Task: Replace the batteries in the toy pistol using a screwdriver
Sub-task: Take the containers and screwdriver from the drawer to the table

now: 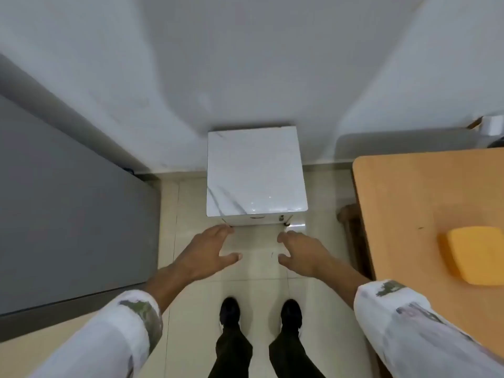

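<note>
Fingers (221,231) spread and loose on both sides, gripping nothing. Left hand (210,249) and right hand (302,251) are stretched out, palms down, toward the front of the white marble-topped stand (256,173). The tips of both hands sit near its lower front, just under the top. Whether they actually touch it, I can't tell from up here.

Head view, looking straight down: my black shoes (230,309) are on the pale tiled floor (191,290) and the stand is against the white wall (245,64). A grey unit (68,200) is off to my left. The orange tabletop (409,200) is on my right, with a yellow rounded box (474,255) lying on it, well apart from either hand.

And the toy pistol? Nowhere in sight. No screwdriver, no batteries either.

So I'd call this the very opening of the job: fetching the gear, with no screw turned yet. There's a faint mark on the stand's front that might be a drawer pull, but it's too blurred to be sure. For the next move I reckon both hands must close on that front, either to draw something open or to shift the stand. Only once the pistol and the screwdriver are found can the battery cover be tackled.
</note>
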